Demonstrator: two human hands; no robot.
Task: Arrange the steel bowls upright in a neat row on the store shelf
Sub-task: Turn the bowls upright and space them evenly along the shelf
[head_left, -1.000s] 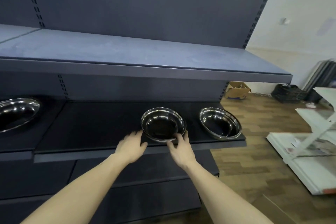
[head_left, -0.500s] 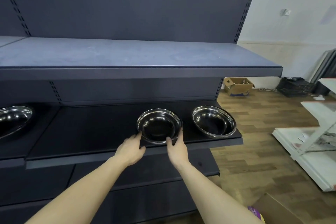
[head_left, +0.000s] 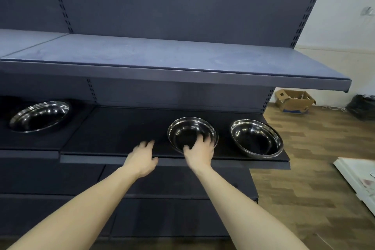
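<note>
On dark shelf (head_left: 113,134): middle bowl (head_left: 188,128) upright, beside right bowl (head_left: 256,138); third bowl (head_left: 39,115) well apart, left. Right hand (head_left: 199,151) grips middle bowl's near rim; left hand (head_left: 143,155) relaxed, holding nothing. Steel likely light, stiff, slippery; best held by rim.

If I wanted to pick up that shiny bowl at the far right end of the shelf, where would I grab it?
Take the right-hand steel bowl by its rolled rim, probably at the near edge, coming from the front of the shelf. It sits upright and open, so the thin rim is free to pinch with the thumb inside; its smooth curved wall offers little hold. The upper shelf overhangs it, which makes reaching from above awkward.
</note>
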